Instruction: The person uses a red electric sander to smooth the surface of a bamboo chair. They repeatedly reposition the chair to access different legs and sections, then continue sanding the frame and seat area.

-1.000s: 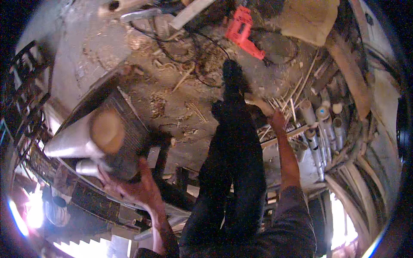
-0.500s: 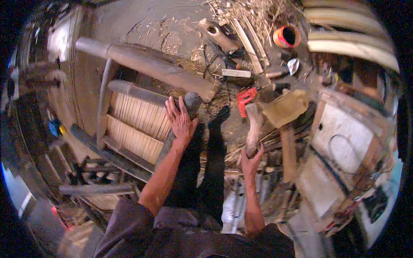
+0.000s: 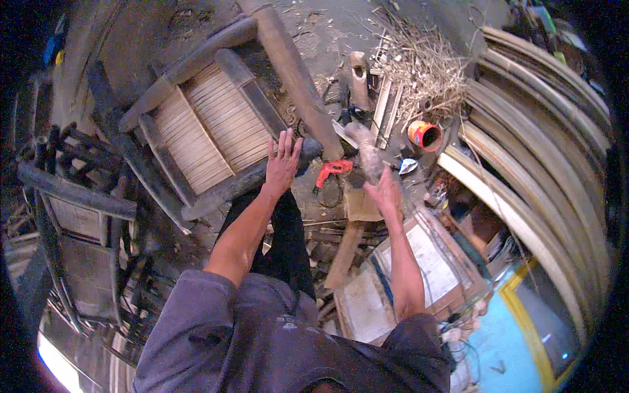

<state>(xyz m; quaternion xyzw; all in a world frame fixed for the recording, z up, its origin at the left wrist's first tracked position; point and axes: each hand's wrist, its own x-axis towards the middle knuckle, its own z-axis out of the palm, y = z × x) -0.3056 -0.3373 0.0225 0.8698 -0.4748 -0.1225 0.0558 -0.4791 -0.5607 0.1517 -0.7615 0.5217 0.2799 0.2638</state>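
A bamboo chair frame [image 3: 209, 124] with a slatted panel lies tilted on the dirty floor in front of me. My left hand [image 3: 283, 160] rests flat, fingers spread, on the end of one of its thick dark poles. My right hand [image 3: 383, 190] grips a short, thick wooden piece [image 3: 365, 150], blurred, held upright just right of the frame. A red power drill [image 3: 333, 169] lies on the floor between my two hands.
An orange can [image 3: 424, 135] and a heap of bamboo shavings [image 3: 426, 72] lie at the upper right. Curved bamboo poles [image 3: 537, 144] line the right side. A white board [image 3: 419, 262] sits under my right arm. Dark furniture frames [image 3: 78, 216] stack on the left.
The view has swung round, so the chair frame now sits higher and turned. My left hand stays on the pole end. My right hand has risen with the wooden piece.
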